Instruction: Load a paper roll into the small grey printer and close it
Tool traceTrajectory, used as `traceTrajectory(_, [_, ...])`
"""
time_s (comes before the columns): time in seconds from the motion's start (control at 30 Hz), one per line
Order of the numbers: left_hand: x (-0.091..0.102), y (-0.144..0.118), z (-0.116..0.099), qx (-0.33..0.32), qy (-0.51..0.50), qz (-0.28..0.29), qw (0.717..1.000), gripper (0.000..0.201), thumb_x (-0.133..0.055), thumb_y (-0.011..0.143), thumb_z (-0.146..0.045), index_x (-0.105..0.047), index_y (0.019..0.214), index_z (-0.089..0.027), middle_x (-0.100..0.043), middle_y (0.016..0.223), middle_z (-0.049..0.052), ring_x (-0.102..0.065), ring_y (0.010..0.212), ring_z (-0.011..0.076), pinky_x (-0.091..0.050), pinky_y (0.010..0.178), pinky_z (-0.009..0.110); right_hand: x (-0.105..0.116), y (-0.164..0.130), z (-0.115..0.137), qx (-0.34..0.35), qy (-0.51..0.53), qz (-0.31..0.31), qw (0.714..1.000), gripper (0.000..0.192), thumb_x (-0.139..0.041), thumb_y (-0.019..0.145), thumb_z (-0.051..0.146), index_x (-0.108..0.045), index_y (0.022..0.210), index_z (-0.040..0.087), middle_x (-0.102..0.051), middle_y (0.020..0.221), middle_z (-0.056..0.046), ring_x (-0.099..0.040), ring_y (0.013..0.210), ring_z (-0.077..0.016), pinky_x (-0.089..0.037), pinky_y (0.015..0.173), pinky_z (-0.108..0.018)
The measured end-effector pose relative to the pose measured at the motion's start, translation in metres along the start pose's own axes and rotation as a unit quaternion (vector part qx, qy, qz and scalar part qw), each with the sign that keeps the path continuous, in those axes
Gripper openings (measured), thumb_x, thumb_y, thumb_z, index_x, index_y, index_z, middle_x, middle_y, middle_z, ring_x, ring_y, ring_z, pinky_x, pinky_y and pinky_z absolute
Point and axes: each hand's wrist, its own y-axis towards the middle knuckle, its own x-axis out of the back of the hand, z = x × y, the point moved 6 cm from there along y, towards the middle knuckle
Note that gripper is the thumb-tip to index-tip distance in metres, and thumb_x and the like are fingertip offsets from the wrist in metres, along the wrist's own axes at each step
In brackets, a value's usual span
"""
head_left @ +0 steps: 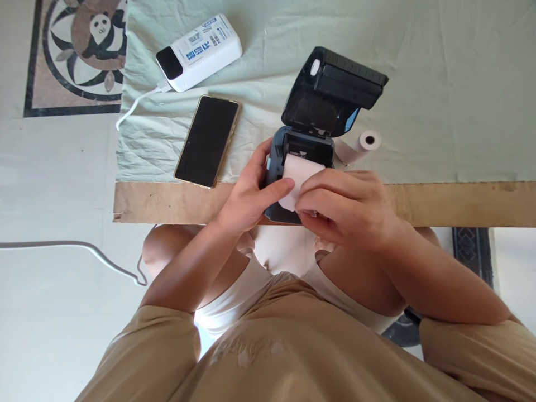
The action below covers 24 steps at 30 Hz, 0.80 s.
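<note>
A dark portable receipt printer (275, 151) rests at the table's front edge with its lid (335, 89) swung up. My left hand (255, 192) wraps round the printer's left side, its thumb lying on the paper. White paper (299, 170) from a roll sits at the printer's open compartment. The fingertips of my right hand (347, 204) pinch this paper at its right lower edge. Behind my right hand, a second white paper roll (364, 144) lies on the cloth, partly hidden by the printer and hand.
A smartphone (208, 139) with a dark screen lies left of the printer. Farther back is a white power bank (205, 53) with a white cable (140, 100) plugged in. Pale green cloth (452, 95) covers the table, leaving a bare wooden front edge (460, 204).
</note>
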Motion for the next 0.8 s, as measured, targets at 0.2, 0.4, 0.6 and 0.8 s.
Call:
traceTrajectory(0.2, [0.002,-0.002,0.001,0.006,0.054,0.007,0.998,0.078,-0.099,0.076,-0.047,-0.066,0.145,-0.031,-0.078,0.135,0.004,-0.075,0.106,0.0251,-0.064,0.086,0.034,0.028,0.003,-0.016,0.012,0.037,-0.151,0.988,0.007,-0.069,0.098,0.030,-0.069,0.105,0.030,-0.078,0.108,-0.003,-0.077,0.099,-0.0197,-0.053,0.055,-0.031])
traceTrajectory(0.4, [-0.002,-0.007,-0.007,0.040,0.097,-0.013,0.994,0.105,-0.099,0.070,-0.034,-0.051,0.164,-0.033,-0.072,0.145,0.010,-0.077,0.105,0.0288,-0.060,0.078,0.033,0.032,0.003,-0.045,-0.176,0.058,-0.150,0.971,0.037,-0.062,0.112,0.044,-0.064,0.149,0.043,-0.072,0.148,-0.004,-0.072,0.139,-0.0288,-0.052,0.055,-0.031])
traceTrajectory(0.6, [0.003,-0.006,-0.005,0.044,0.095,-0.016,0.994,0.117,-0.099,0.067,-0.028,-0.044,0.170,-0.037,-0.066,0.154,0.009,-0.077,0.097,0.0239,-0.061,0.072,0.030,0.008,0.002,-0.039,-0.102,0.076,-0.092,0.988,0.008,-0.080,0.098,0.021,-0.077,0.095,0.028,-0.079,0.100,0.001,-0.055,0.056,-0.0076,-0.051,0.052,-0.029])
traceTrajectory(0.8, [0.004,-0.001,0.001,-0.001,0.027,0.020,0.999,0.114,-0.103,0.066,-0.045,-0.047,0.165,-0.035,-0.066,0.158,0.009,-0.074,0.130,0.0338,-0.068,0.092,0.038,0.002,-0.004,-0.044,-0.207,0.172,-0.023,0.963,0.036,-0.084,0.094,0.034,-0.075,0.128,0.024,-0.064,0.153,-0.015,-0.074,0.087,-0.0157,-0.058,0.058,-0.029])
